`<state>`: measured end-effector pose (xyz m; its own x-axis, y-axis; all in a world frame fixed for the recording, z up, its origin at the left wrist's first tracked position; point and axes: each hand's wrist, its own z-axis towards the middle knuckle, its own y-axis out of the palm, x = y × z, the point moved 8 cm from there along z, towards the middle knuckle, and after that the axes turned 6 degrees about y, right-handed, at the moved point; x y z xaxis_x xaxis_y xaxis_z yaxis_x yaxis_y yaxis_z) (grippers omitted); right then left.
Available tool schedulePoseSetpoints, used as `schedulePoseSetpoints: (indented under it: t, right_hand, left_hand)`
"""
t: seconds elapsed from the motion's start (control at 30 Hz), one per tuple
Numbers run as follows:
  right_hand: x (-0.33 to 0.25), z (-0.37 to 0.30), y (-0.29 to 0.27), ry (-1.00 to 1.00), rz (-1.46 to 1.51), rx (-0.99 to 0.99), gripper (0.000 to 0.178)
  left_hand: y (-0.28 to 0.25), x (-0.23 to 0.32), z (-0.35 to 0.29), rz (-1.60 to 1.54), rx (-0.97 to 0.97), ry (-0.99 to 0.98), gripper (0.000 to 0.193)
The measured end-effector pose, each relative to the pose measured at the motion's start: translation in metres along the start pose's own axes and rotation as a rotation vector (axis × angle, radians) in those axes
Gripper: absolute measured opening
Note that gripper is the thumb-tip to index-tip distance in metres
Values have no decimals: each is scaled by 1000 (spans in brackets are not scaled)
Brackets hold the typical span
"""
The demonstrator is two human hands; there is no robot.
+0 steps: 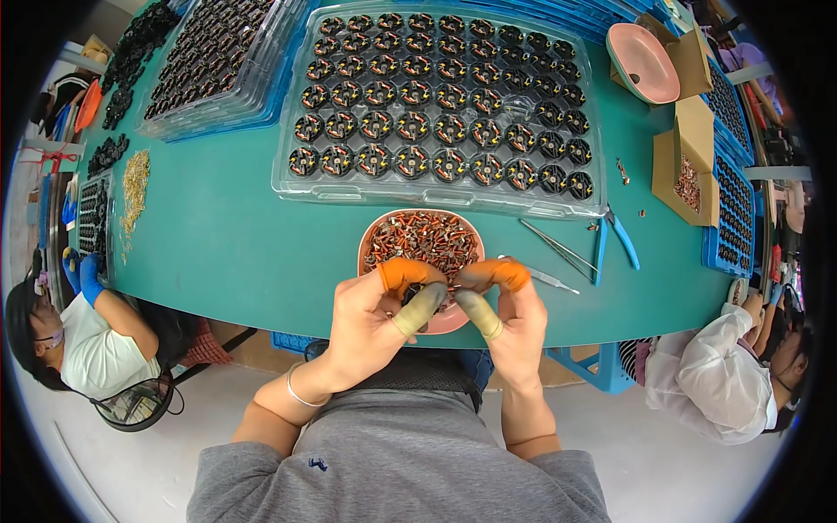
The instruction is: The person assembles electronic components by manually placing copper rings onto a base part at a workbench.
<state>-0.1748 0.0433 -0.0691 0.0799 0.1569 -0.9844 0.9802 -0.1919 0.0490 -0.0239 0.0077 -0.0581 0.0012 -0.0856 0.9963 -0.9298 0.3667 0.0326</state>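
Note:
My left hand (370,318), in orange and pale finger cots, is closed on a round black part (414,295), mostly hidden by the fingers. Facing it, my right hand (514,318) pinches thumb and forefinger together at the part's edge; a tiny metal end shows there, too small to name. Both hands are over the near side of a pink bowl (363,253) heaped with small copper-and-grey pieces (418,237). Beyond the bowl lies a clear plastic tray (366,190) holding rows of round black parts (412,160) with red and yellow bits.
Right of the bowl lie tweezers (558,247), blue-handled pliers (621,240) and a thin pointed tool (554,281). Cardboard boxes (689,131) and a pink dish (643,63) stand farther right. Stacked trays (209,65) are at back left. One person sits on each side.

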Motion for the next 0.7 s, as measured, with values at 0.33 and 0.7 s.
schedulePoseSetpoints:
  t: [0.33,0.7]
  right_hand:
    - [4,-2,7,-63,33,-44,18]
    - [-31,-14,8,-455,-364,254,21]
  left_hand:
    - [5,9,-4,237,-6,114,16]
    - [9,40,-4,496,154,368,15]
